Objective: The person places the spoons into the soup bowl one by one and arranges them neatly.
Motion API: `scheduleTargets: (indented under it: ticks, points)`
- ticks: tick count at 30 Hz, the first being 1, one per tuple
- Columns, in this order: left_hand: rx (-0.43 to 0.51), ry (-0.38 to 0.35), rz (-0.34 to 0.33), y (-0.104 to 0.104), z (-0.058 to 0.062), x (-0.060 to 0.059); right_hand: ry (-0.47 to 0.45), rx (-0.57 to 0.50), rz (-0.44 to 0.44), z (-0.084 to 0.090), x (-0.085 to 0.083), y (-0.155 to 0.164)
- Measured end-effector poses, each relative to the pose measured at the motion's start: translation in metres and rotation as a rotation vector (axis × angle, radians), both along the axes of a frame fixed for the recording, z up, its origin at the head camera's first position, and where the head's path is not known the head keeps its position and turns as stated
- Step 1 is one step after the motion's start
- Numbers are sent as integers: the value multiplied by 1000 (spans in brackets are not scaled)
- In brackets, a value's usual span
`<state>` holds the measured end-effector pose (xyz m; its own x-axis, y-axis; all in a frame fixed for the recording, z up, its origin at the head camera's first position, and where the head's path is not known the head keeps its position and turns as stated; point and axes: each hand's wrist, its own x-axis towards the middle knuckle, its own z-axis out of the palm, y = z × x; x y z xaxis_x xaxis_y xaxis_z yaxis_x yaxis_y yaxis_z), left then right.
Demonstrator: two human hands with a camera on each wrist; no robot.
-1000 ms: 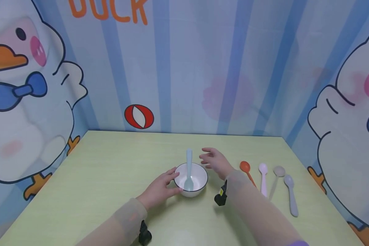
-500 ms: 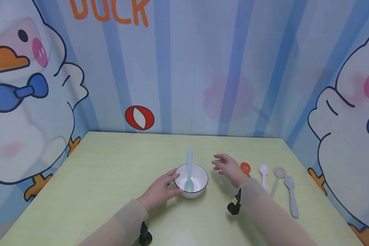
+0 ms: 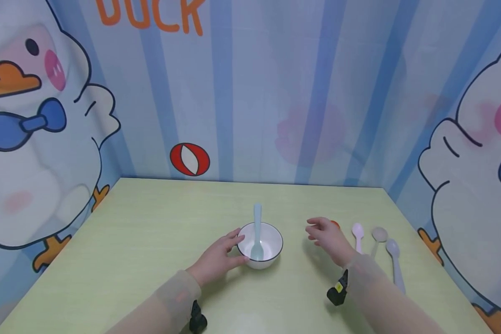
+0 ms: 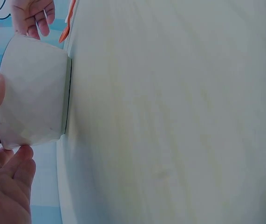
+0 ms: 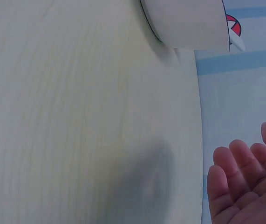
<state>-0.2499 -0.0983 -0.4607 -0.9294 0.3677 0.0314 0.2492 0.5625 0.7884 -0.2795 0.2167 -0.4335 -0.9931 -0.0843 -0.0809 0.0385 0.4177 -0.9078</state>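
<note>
A white bowl (image 3: 271,262) with a dark rim stands on the table, and a pale blue spoon (image 3: 257,218) leans in it with its handle over the far rim. My left hand (image 3: 217,256) holds the bowl from its left side, thumb and fingers spread around the wall. The left wrist view shows fingertips against the bowl (image 4: 35,88). Off to the right, my right hand (image 3: 330,239) hovers over the table with loosely bent fingers and nothing in them. It covers most of an orange spoon (image 3: 336,224). The right wrist view shows its bare palm and fingers (image 5: 237,172).
Right of the right hand lie a pink spoon (image 3: 357,230), a translucent greyish spoon (image 3: 379,234) and a lavender spoon (image 3: 394,249); the right forearm hides parts of their handles. The pale table (image 3: 150,222) ends at a blue striped duck curtain (image 3: 254,93) behind.
My right hand has moved away from the bowl, rightward and a little nearer, and now overlaps the orange spoon. The left hand, bowl and blue spoon have stayed put.
</note>
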Motion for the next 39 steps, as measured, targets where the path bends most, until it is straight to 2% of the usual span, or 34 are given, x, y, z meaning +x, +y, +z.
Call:
scheduleTargets:
  ticks: [9, 15, 21, 28, 39]
  points:
    - [3, -6, 4, 0, 1, 1, 11, 33, -82, -2, 11, 19]
    - [12, -13, 4, 1, 1, 1, 4, 56, -185, -6, 16, 37]
    - [11, -12, 2, 1, 1, 1, -26, 139, -290, -8, 24, 50]
    - [27, -12, -4, 0, 0, 0, -37, 269, -321, -17, 31, 61]
    - [30, -25, 1, 1, 1, 0, -19, 407, -327, -26, 37, 65]
